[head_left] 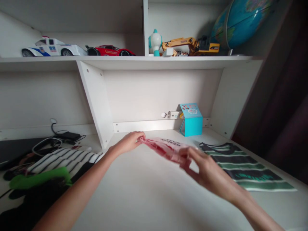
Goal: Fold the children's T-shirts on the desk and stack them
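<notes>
A thin pink cloth (163, 148) with dark lettering is stretched between my two hands above the white desk. Its underside shows deeper red folds, and it is blurred, so its exact kind is unclear. My left hand (133, 140) pinches its far left end. At the near right end, my right hand (198, 162) grips the other edge between thumb and fingers. A striped T-shirt (243, 166) in dark grey, green and white lies flat on the desk, to the right of my right hand.
A blue desk calendar (193, 123) stands at the back by a power socket (174, 115). Left lie striped clothing (64, 160), a green item (40, 179), black cloth (36, 202) and a power adapter (71, 136). Toy vehicles and a globe (240, 24) occupy the upper shelf (168, 61).
</notes>
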`<state>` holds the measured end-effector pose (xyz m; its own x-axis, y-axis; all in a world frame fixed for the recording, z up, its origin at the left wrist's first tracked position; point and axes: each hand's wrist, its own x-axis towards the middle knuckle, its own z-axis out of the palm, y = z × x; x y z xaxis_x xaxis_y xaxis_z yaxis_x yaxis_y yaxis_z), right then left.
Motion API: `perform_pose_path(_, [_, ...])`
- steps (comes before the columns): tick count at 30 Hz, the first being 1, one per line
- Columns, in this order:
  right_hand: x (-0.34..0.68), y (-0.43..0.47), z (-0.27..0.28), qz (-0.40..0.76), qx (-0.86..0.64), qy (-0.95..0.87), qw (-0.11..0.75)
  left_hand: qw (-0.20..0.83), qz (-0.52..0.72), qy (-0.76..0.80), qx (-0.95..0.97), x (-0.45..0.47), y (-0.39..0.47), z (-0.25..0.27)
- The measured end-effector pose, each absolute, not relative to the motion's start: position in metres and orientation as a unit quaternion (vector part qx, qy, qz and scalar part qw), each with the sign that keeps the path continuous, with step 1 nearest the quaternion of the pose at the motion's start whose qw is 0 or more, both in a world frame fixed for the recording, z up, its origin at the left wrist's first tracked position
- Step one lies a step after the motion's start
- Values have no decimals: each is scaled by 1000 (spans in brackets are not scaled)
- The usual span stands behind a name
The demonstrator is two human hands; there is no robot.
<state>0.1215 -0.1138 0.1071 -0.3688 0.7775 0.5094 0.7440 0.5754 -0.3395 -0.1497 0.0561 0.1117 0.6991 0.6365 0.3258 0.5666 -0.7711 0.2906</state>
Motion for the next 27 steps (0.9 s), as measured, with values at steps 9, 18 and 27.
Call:
perform_pose_path(9, [155, -72, 35, 134, -496, -835, 198, 166, 108, 181, 963, -99, -71, 42])
perform_pose_path(18, [139, -105, -22, 59, -506, -835, 206, 64, 80, 285, 953, -115, -54, 16])
perform_pose_path(27, [164, -104, -13, -45, -674, -718, 166, 114, 142, 462, 868, -149, -5, -9])
